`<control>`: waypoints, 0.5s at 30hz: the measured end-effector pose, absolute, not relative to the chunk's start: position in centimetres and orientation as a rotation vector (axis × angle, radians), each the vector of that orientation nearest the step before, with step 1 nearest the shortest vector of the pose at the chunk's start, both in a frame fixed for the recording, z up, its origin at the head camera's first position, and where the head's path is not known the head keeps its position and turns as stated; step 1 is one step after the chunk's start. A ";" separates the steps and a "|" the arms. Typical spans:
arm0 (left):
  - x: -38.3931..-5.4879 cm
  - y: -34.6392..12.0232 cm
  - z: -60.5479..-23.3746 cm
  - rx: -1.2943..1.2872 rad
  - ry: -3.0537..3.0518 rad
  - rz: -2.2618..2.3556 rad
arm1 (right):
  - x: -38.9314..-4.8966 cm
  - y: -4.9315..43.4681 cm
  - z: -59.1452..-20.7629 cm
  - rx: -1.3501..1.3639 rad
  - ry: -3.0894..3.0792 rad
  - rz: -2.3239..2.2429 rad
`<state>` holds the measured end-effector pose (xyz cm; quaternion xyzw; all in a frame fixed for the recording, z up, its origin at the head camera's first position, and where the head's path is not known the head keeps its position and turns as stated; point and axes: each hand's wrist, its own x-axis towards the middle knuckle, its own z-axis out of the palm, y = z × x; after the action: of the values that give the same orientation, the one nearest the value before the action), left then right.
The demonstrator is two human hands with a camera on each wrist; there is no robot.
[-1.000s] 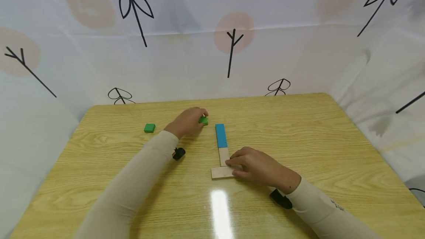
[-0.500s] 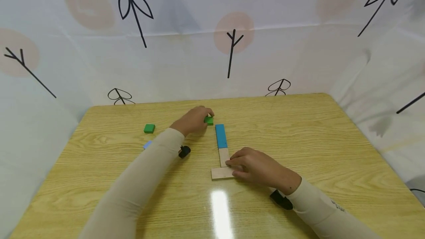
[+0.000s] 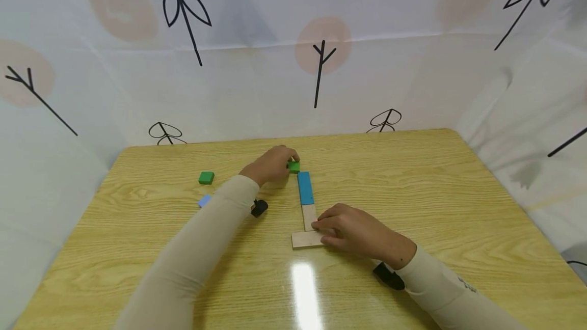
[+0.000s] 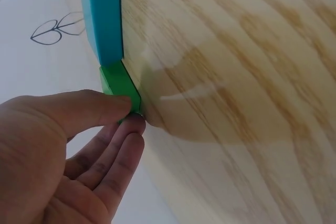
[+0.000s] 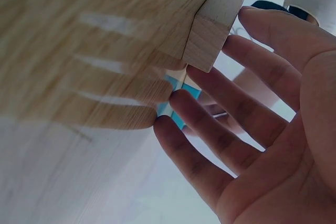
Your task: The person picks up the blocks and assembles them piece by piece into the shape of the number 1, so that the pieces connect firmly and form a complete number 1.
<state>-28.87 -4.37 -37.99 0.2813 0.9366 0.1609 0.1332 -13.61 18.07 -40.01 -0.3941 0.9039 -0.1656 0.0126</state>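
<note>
My left hand (image 3: pixel 271 163) pinches a small green block (image 3: pixel 294 167) between thumb and fingertips, low over the table. In the left wrist view, the green block (image 4: pixel 119 83) meets the end of a blue block (image 4: pixel 102 17). That blue block (image 3: pixel 305 188) lies end to end with a plain wood block (image 3: pixel 309 216) in the head view. A second plain block (image 3: pixel 307 239) lies crosswise at the near end, its right part hidden by my right hand (image 3: pixel 355 230). In the right wrist view, relaxed fingers rest along this wooden block (image 5: pixel 207 40), near its end.
Another green block (image 3: pixel 206 177) lies at the back left of the wood-grain table (image 3: pixel 412 182). Close to my left sleeve is a light-blue block (image 3: pixel 204 200), partly covered. A patterned cloth (image 3: pixel 257 85) hangs behind the table.
My left hand has slid the green block rightward, up close to the far end of the blue block. The light-blue block has come out from behind the sleeve. My right hand stays put.
</note>
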 end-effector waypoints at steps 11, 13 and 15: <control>-29.2 -3.8 -38.4 0.841 2.726 0.484 | -13.6 18.1 -39.9 -1.232 2.811 -0.512; -29.2 -3.8 -38.4 0.845 2.730 0.480 | -13.6 18.1 -39.9 -1.229 2.808 -0.513; -29.2 -3.7 -38.4 0.848 2.734 0.475 | -13.6 18.1 -39.9 -1.224 2.806 -0.516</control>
<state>-29.17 -3.73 -38.38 0.2902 0.9354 0.1624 0.1198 -13.65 18.08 -39.95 -0.3944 0.9036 -0.1660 0.0187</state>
